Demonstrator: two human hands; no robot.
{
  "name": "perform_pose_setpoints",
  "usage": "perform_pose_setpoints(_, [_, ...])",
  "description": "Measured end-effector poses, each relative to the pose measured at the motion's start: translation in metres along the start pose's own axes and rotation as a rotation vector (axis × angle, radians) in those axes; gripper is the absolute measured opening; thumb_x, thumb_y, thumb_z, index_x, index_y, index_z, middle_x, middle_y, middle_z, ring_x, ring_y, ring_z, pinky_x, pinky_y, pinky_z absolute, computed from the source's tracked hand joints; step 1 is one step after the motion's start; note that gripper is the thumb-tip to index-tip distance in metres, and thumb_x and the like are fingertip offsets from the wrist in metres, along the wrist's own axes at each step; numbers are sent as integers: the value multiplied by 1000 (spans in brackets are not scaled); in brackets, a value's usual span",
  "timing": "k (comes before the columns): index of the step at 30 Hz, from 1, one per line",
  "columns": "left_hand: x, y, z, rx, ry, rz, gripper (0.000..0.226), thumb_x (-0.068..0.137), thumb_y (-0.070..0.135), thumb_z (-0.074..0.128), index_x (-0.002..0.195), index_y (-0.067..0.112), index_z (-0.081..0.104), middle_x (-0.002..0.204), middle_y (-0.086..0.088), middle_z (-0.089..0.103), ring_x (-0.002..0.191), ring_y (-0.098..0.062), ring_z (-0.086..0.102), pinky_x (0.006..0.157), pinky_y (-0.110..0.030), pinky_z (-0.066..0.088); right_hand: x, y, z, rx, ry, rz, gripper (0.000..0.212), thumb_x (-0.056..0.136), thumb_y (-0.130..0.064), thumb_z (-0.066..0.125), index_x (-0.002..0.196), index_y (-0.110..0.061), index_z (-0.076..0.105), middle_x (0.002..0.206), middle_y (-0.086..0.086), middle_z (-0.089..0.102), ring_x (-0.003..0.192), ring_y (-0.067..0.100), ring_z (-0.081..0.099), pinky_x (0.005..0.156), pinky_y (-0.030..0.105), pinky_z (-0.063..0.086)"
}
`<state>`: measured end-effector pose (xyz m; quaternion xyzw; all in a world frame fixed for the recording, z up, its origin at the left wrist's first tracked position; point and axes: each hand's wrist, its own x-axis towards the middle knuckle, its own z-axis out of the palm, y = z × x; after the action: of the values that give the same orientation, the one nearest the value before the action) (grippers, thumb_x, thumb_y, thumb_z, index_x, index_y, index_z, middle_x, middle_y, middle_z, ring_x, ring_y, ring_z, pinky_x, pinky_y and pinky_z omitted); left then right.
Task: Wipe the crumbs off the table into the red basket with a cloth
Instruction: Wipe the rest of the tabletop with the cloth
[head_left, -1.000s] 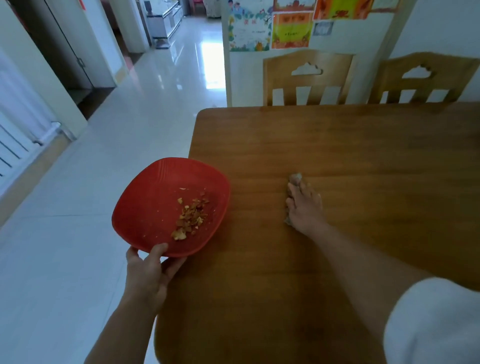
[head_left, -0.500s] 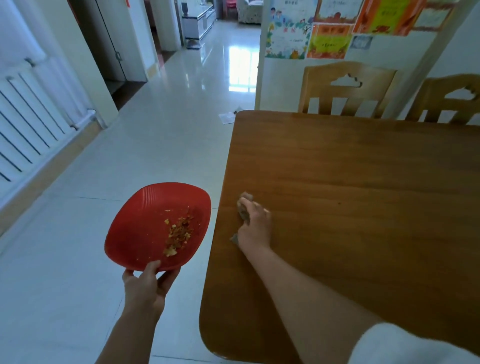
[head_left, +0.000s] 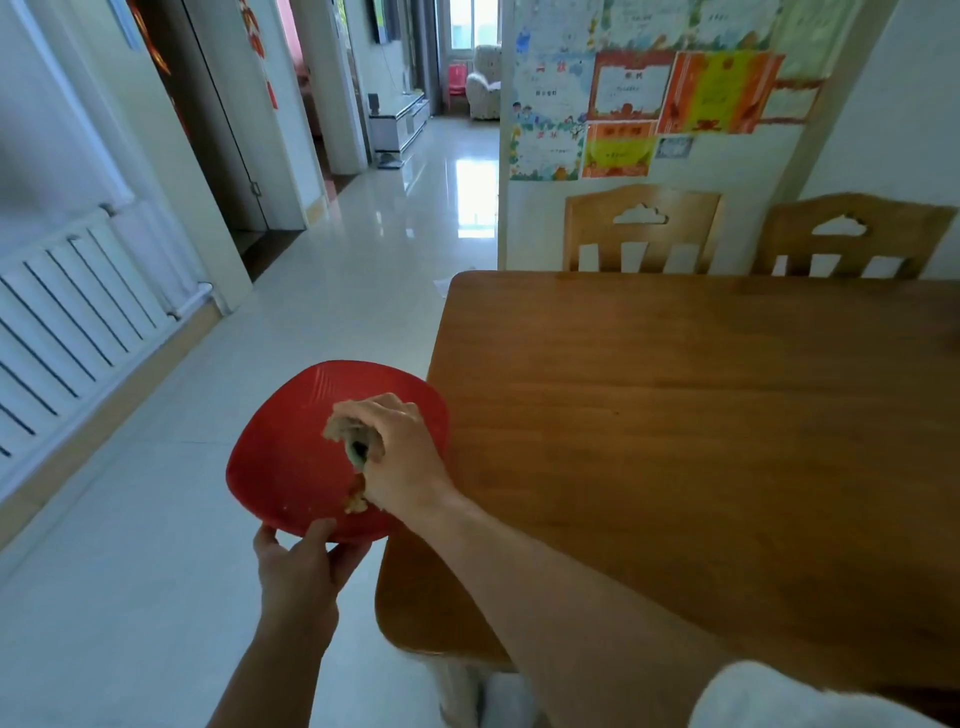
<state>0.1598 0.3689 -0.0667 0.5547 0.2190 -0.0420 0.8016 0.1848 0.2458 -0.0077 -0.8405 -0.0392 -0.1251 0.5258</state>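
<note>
Beside the counter (head_left: 675, 441) edge, my left hand (head_left: 298, 577) grips the near rim of the red basket (head_left: 291, 462), held out over the floor. My right hand (head_left: 397, 457) is bunched around the cloth (head_left: 345, 431) directly above the basket. I judge the job nearly done: the visible counter looks swept, and a few crumbs (head_left: 356, 501) lie under my right hand.

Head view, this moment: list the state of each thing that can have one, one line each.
Red plastic basket: held off the table's left edge, gripped at its near rim.
Beige cloth: bunched, held over the basket.
Crumbs: a few in the basket; most hidden by the hand.
Wooden table: top looks wiped, no crumbs visible.
Left hand: grips the basket rim.
Right hand: curled round the cloth.
</note>
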Motion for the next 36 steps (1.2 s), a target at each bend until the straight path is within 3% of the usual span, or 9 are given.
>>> perform_pose_setpoints(2, [-27, -2, 14, 6, -53, 7, 71, 92, -6, 56, 152, 23, 29, 117, -17, 62, 75, -32, 77, 56, -29, 62, -25, -10, -36, 112, 112, 39, 45, 86, 15, 48, 119, -13, 63, 115, 0, 60, 113, 16, 54, 96, 34, 51])
perform_pose_setpoints(6, [-93, -16, 47, 13, -165, -36, 68, 92, -2, 60, 149, 25, 33, 116, -16, 63, 88, -31, 73, 57, -32, 62, -81, -35, -124, 421, 338, 150, 41, 92, 10, 42, 117, -12, 65, 115, 1, 63, 104, -1, 60, 87, 10, 50])
perform_pose_setpoints(7, [-112, -21, 57, 20, -204, -41, 65, 92, -2, 60, 146, 25, 35, 120, -17, 62, 94, -32, 72, 58, -34, 63, -96, -38, -147, 492, 399, 217, 43, 92, 9, 42, 116, -16, 66, 116, 0, 64, 106, 3, 60, 87, 12, 51])
perform_pose_setpoints(10, [-168, -34, 86, 65, -325, -29, 60, 89, 4, 65, 141, 24, 42, 126, -15, 65, 103, -32, 71, 59, -35, 62, -142, -46, -214, 814, 629, 454, 46, 90, 10, 41, 109, -21, 70, 118, 7, 65, 110, 22, 61, 97, 36, 52])
perform_pose_setpoints(14, [-261, -54, 126, 29, -486, -110, 71, 90, 6, 67, 147, 34, 36, 128, -4, 62, 98, -26, 73, 68, -40, 63, -236, -68, -308, 1114, 889, 477, 43, 90, 12, 33, 102, -9, 69, 110, 18, 69, 102, 31, 67, 94, 45, 54])
perform_pose_setpoints(18, [-350, -81, 161, 70, -655, -159, 65, 92, 6, 65, 147, 28, 37, 124, -3, 62, 79, -17, 77, 65, -39, 63, -332, -89, -381, 1112, 1039, 478, 44, 93, 7, 33, 88, -15, 71, 105, 19, 70, 95, 32, 69, 86, 45, 57])
perform_pose_setpoints(27, [-525, -133, 214, 148, -996, -323, 66, 87, 4, 69, 141, 30, 42, 125, -8, 65, 86, -23, 77, 68, -40, 62, -508, -136, -482, 952, 1400, 367, 42, 93, 7, 29, 104, -8, 67, 100, 18, 69, 83, 28, 68, 75, 39, 58])
perform_pose_setpoints(32, [-600, -157, 228, 284, -1251, -366, 57, 89, 7, 68, 136, 31, 47, 120, -4, 66, 79, -18, 77, 65, -37, 63, -613, -162, -497, 846, 1609, 204, 53, 81, 15, 25, 121, 4, 59, 116, 25, 64, 99, 34, 63, 99, 47, 49])
perform_pose_setpoints(36, [-662, -190, 222, 417, -1471, -415, 50, 94, 5, 61, 136, 31, 52, 123, -6, 67, 92, -25, 75, 64, -38, 63, -707, -178, -491, 797, 1851, 142, 51, 85, 12, 26, 125, 2, 56, 121, 25, 63, 112, 38, 62, 100, 48, 49])
